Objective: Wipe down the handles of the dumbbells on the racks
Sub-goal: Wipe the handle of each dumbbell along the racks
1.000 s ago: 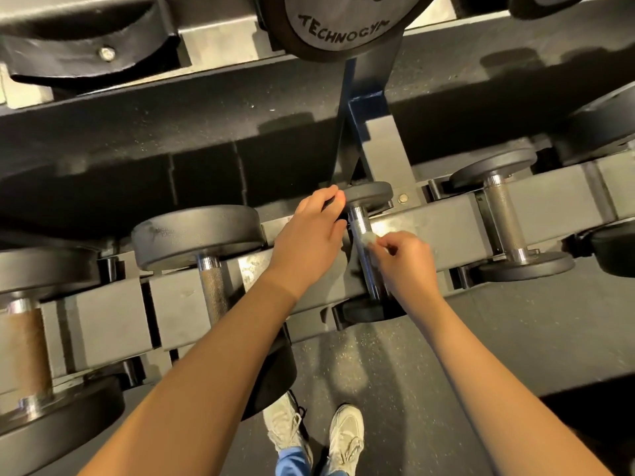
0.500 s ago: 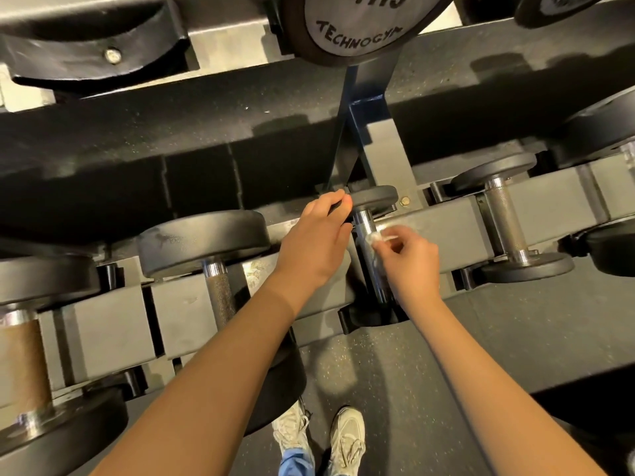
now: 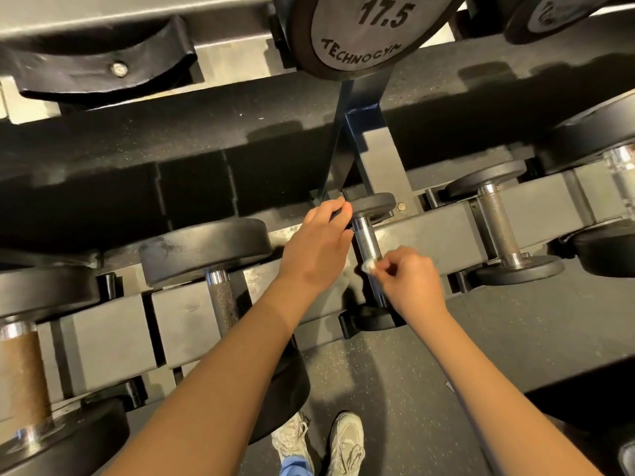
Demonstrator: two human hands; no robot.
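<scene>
Dark rubber gym floor (image 3: 395, 389), grey rack (image 3: 433, 235) across mid frame. Small dumbbell (image 3: 367, 243) lies on the rack at centre. Right hand (image 3: 412, 281) pinches a white wipe (image 3: 369, 266) against its metal handle. Left hand (image 3: 316, 250) grips its far end plate (image 3: 374, 203), fingers curled. Bigger dumbbell (image 3: 206, 249) just left; 17.5 plate (image 3: 371, 29) top centre.

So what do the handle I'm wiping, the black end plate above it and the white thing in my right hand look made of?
Handle: bare metal, likely chromed steel; it glints and shows fine knurling. End plate: matte black, probably rubber or painted metal; no shine. White wad pinched by the right hand: crumpled paper or cloth; too small to tell which.
</scene>
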